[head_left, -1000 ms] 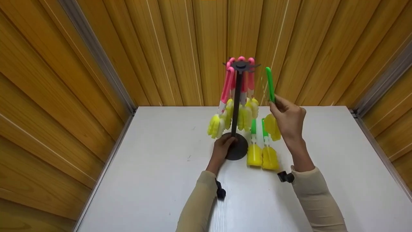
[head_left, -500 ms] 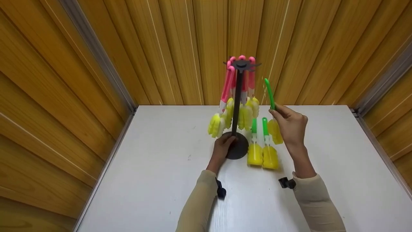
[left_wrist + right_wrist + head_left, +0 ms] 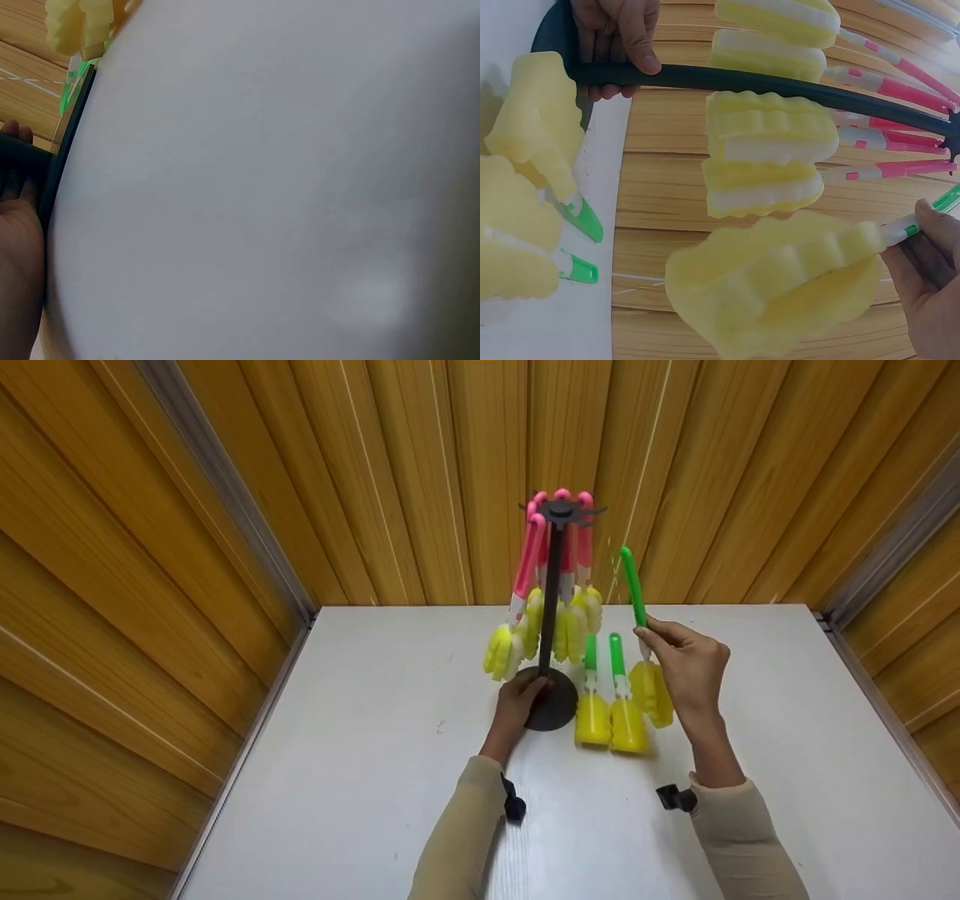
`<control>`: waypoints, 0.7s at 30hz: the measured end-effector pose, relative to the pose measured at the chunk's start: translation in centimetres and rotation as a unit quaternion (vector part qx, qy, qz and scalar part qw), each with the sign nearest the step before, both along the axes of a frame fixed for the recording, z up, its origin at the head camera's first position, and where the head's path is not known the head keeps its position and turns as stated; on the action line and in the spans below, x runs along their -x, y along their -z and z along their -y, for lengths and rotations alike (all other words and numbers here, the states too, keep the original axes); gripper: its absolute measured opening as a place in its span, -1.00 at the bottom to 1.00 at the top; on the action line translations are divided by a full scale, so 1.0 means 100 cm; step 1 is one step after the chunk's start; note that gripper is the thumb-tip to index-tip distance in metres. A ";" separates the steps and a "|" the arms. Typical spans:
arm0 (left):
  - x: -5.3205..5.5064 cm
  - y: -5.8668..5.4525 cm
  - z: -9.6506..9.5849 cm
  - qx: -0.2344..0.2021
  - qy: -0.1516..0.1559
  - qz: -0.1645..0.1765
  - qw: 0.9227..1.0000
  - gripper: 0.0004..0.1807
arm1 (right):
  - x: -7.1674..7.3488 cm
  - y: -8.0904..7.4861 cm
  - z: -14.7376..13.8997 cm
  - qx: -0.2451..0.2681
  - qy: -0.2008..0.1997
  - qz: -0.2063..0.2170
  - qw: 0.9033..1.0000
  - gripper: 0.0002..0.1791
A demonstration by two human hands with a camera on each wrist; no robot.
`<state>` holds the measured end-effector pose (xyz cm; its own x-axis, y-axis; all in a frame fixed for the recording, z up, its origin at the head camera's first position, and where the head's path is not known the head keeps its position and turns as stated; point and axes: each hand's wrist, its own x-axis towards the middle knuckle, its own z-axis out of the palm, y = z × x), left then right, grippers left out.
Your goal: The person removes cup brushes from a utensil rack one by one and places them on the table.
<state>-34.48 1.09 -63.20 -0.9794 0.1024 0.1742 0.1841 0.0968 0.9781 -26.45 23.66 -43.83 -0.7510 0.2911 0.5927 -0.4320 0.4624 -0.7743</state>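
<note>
My left hand (image 3: pixel 516 703) grips the foot of a black stand's pole (image 3: pixel 552 615), just above its round base (image 3: pixel 553 711). In the right wrist view its fingers curl round that pole. Right of the stand, my right hand (image 3: pixel 691 664) pinches a green-handled sponge brush (image 3: pixel 634 585) by the lower handle, hook end up. The brush's yellow sponge head (image 3: pixel 780 277) hangs below the fingers, off the table. Several pink-handled sponge brushes (image 3: pixel 529 555) hang from the stand's top hooks (image 3: pixel 562 512), mostly on its left and back.
Two more green-handled sponge brushes (image 3: pixel 592 720) lie side by side on the white table (image 3: pixel 360 780), right of the base. Wood-patterned walls (image 3: pixel 420 480) enclose the table at the back and sides.
My right hand has come down and slightly right, lowering the green-handled sponge brush away from the level of the stand's top. My left hand stays on the pole.
</note>
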 end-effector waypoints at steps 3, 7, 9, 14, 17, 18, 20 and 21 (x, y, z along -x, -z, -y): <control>-0.001 0.000 0.001 0.002 -0.002 -0.002 1.000 -0.71 | 0.000 0.002 -0.003 -0.010 0.004 0.008 1.000 -0.76; -0.001 0.000 0.001 0.002 0.000 -0.005 1.000 -0.74 | 0.000 0.004 -0.007 -0.018 0.008 0.057 0.998 -0.74; -0.001 0.000 0.001 -0.001 0.000 -0.006 1.000 -0.75 | -0.001 0.004 -0.010 -0.024 0.010 0.097 0.995 -0.72; 0.000 0.001 -0.001 -0.012 -0.001 -0.010 1.000 -0.74 | -0.004 0.004 -0.018 -0.040 0.012 0.174 0.984 -0.67; 0.000 0.001 -0.001 -0.021 0.004 -0.007 1.000 -0.72 | -0.005 0.005 -0.022 -0.042 0.007 0.195 0.980 -0.66; 0.000 0.001 -0.001 -0.022 0.004 -0.007 1.000 -0.72 | -0.005 0.006 -0.024 -0.043 0.005 0.200 0.979 -0.67; 0.000 0.002 0.000 -0.021 0.006 -0.006 1.000 -0.72 | -0.005 0.008 -0.026 -0.043 -0.001 0.209 0.977 -0.66; 0.000 0.002 0.000 -0.020 0.006 -0.006 1.000 -0.72 | -0.006 0.008 -0.027 -0.042 -0.003 0.214 0.976 -0.67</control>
<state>-34.50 1.11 -63.38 -0.9757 0.1073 0.1912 0.1978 0.0545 0.9787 -25.86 26.36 -44.64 -0.9364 0.2497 0.2466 -0.0805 0.5310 -0.8436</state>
